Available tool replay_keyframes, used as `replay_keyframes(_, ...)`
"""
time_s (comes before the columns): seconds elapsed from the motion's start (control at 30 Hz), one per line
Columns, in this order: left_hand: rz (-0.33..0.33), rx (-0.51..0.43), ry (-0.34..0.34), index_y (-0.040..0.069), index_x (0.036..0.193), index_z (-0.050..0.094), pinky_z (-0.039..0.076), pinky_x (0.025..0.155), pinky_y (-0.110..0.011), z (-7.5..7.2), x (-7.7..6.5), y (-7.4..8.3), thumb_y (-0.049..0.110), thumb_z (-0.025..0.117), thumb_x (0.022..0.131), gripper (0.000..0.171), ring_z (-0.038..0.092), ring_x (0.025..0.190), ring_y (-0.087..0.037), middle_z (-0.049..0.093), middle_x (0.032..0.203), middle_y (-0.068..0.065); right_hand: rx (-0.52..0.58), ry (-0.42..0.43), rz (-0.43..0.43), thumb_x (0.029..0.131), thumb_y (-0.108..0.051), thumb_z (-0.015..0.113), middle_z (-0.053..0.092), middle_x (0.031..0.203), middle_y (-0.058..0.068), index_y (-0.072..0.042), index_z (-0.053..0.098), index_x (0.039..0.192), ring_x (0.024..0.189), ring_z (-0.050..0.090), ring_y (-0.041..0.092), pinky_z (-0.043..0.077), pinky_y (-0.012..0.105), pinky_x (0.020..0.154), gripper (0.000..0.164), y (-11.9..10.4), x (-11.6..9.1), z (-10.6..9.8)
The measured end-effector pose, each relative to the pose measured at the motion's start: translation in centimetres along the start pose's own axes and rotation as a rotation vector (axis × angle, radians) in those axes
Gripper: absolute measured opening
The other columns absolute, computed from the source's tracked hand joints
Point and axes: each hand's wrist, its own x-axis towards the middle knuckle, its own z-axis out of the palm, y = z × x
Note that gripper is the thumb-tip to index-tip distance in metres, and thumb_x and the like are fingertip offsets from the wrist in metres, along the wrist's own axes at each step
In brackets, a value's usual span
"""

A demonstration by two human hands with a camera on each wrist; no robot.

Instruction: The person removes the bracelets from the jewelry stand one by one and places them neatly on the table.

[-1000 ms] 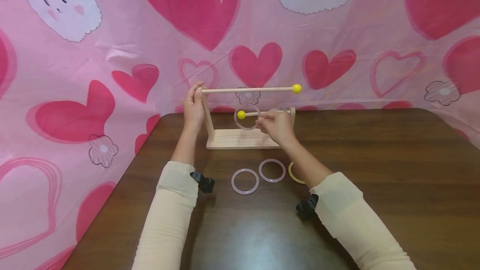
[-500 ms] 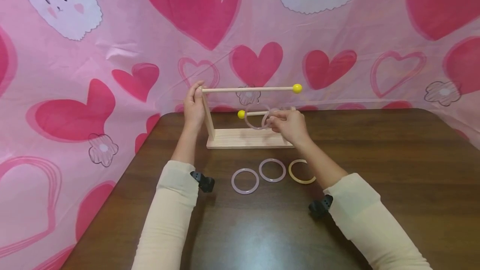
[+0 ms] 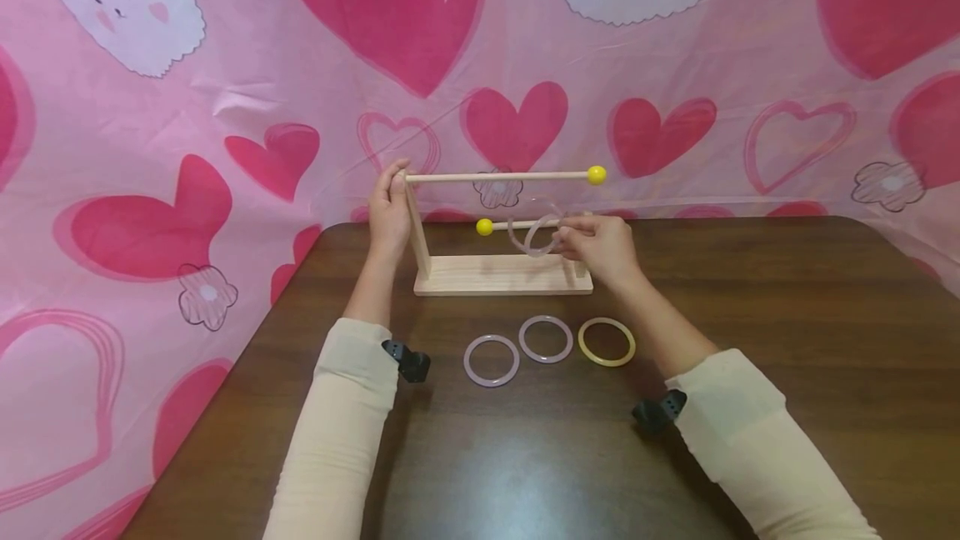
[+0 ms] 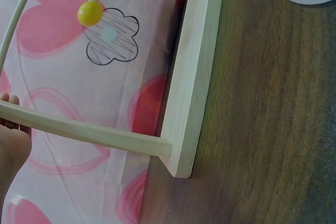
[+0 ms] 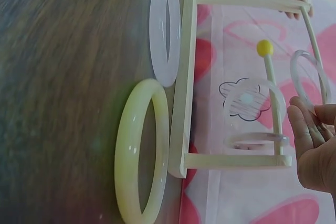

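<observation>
A wooden stand [image 3: 487, 277] has an upper rod [image 3: 495, 177] and a shorter lower rod [image 3: 504, 226], each ending in a yellow ball. My left hand [image 3: 390, 219] grips the top of its left post. With thumb and fingertips, my right hand [image 3: 602, 248] pinches a translucent ring [image 5: 294, 72] near the lower rod's right part; whether the rod passes through it I cannot tell. In the right wrist view, one translucent ring [image 5: 284, 111] hangs around the lower rod and another ring [image 5: 252, 145] lies close to the right post.
In front of the stand, two lilac rings [image 3: 491, 384] and a yellow ring [image 3: 607, 363] lie flat on the brown wooden table [image 3: 510, 457]. A pink heart-print cloth [image 3: 675, 57] hangs behind the table.
My right hand has moved to the right along the lower rod, bringing the pinched ring away from the yellow ball. The left hand stays on the post.
</observation>
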Motion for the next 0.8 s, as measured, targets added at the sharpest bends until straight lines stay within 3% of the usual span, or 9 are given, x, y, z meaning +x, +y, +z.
replay_keyframes(0.27, -0.002, 0.003, -0.001, -0.006, 0.123, 0.051, 0.039, 0.08, -0.024, 0.0, 0.0, 0.0, 0.008, 0.043, 0.097, 0.031, 0.05, 0.093, -0.019, 0.056, 0.116, -0.027, 0.009, 0.01, 0.007, 0.089, 0.0, 0.057, 0.061, 0.098, 0.031, 0.016, 0.057, 0.111, 0.066, 0.066, 0.008, 0.052, 0.024, 0.063, 0.027, 0.4, -0.2, -0.9)
replay_keyframes(0.5, -0.011, 0.014, 0.001, -0.005, 0.124, 0.052, 0.038, 0.079, -0.024, 0.0, -0.1, 0.3, 0.009, 0.043, 0.097, 0.032, 0.048, 0.09, -0.015, 0.054, 0.118, -0.026, -0.03, 0.027, -0.001, 0.089, -0.001, 0.057, 0.061, 0.097, 0.031, 0.016, 0.057, 0.112, 0.061, 0.063, 0.0, 0.051, 0.024, 0.064, 0.028, 0.6, -0.6, -1.7)
replay_keyframes(0.8, -0.001, 0.004, -0.001, -0.007, 0.123, 0.05, 0.037, 0.082, -0.023, 0.1, -0.2, 0.3, 0.009, 0.041, 0.097, 0.032, 0.049, 0.093, -0.014, 0.054, 0.116, -0.028, -0.042, 0.029, 0.023, 0.089, -0.001, 0.056, 0.06, 0.097, 0.033, 0.018, 0.057, 0.111, 0.06, 0.062, 0.0, 0.051, 0.027, 0.065, 0.028, 1.5, -0.9, -2.8)
